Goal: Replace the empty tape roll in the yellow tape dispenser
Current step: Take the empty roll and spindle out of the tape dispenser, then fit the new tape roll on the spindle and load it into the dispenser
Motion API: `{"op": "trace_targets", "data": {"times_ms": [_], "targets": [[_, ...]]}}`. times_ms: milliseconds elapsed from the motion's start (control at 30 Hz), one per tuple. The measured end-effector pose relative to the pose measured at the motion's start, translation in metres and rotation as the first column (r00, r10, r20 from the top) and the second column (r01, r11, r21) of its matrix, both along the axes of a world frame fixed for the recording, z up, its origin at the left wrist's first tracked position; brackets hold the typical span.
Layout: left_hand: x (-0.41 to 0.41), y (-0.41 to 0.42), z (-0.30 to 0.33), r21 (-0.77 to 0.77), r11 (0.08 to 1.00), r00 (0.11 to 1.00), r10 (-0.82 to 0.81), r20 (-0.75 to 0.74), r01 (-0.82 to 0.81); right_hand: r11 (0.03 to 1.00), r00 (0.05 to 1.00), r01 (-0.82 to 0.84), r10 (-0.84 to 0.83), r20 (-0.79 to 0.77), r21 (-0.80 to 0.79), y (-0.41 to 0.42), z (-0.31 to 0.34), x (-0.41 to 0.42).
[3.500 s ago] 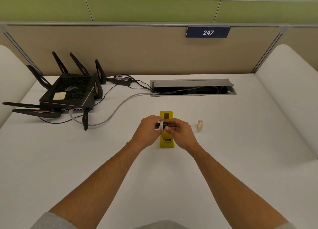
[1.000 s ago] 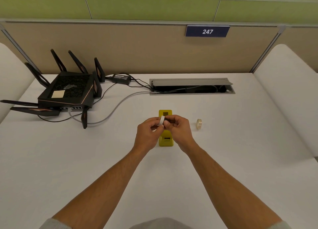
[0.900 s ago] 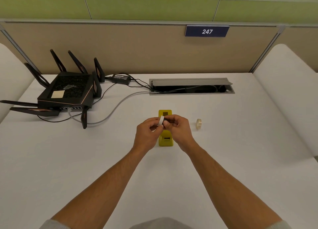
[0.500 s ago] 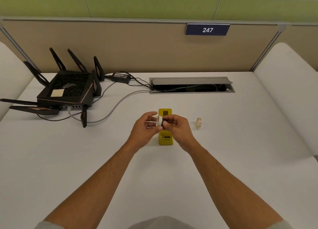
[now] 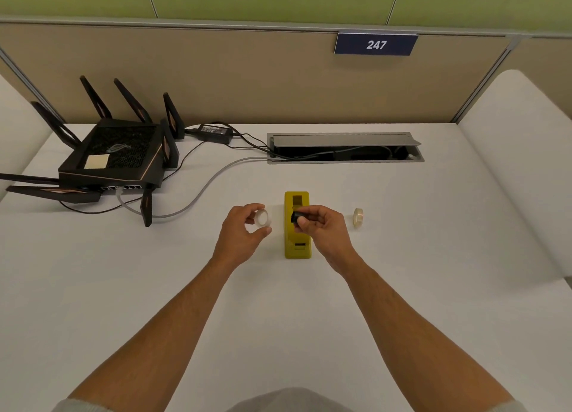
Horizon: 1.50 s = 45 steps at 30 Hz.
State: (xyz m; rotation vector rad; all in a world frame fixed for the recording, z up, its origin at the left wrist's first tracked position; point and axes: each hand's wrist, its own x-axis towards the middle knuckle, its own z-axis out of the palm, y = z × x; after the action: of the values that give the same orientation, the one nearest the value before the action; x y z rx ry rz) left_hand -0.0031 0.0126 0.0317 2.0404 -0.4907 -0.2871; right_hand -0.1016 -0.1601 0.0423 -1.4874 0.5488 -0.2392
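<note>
The yellow tape dispenser [image 5: 296, 247] lies on the white desk, pointing away from me. My left hand [image 5: 243, 233] is just left of it and pinches a white empty tape ring [image 5: 262, 218] between thumb and fingers. My right hand [image 5: 322, 227] hovers over the dispenser's middle and grips a small black spindle [image 5: 297, 216]. A clear tape roll [image 5: 358, 217] stands on its edge on the desk to the right of my right hand, apart from it.
A black router [image 5: 114, 157] with several antennas sits at the back left, with cables [image 5: 198, 191] running to an open cable hatch [image 5: 345, 148] at the back centre. A beige partition [image 5: 247, 77] closes the far side of the desk.
My hands were together over the dispenser with the ring on the spindle. Now they have parted: the left carries the white ring leftward, the right keeps the black spindle.
</note>
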Motion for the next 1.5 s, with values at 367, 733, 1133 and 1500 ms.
{"op": "trace_targets", "data": {"times_ms": [367, 733, 1133, 1500], "targets": [[0.002, 0.010, -0.045, 0.352, 0.936, 1.000, -0.006, 0.017, 0.000, 1.000, 1.000, 0.008, -0.008, -0.011, 0.006, -0.003, -0.008, -0.001], [-0.002, 0.014, -0.061, 0.448, 0.894, 0.999, -0.023, 0.027, 0.009, 0.999, 1.000, 0.004, -0.005, -0.031, -0.035, -0.008, -0.013, 0.000], [-0.013, -0.025, -0.012, 0.044, 0.986, 0.986, -0.163, 0.019, 0.162, 1.000, 1.000, 0.013, -0.013, -0.023, -0.026, -0.010, -0.016, -0.003], [-0.021, -0.051, 0.002, -0.132, 0.953, 0.955, -0.286, -0.084, 0.273, 1.000, 1.000, -0.015, 0.015, 0.012, 0.003, -0.018, -0.013, -0.012]]}}
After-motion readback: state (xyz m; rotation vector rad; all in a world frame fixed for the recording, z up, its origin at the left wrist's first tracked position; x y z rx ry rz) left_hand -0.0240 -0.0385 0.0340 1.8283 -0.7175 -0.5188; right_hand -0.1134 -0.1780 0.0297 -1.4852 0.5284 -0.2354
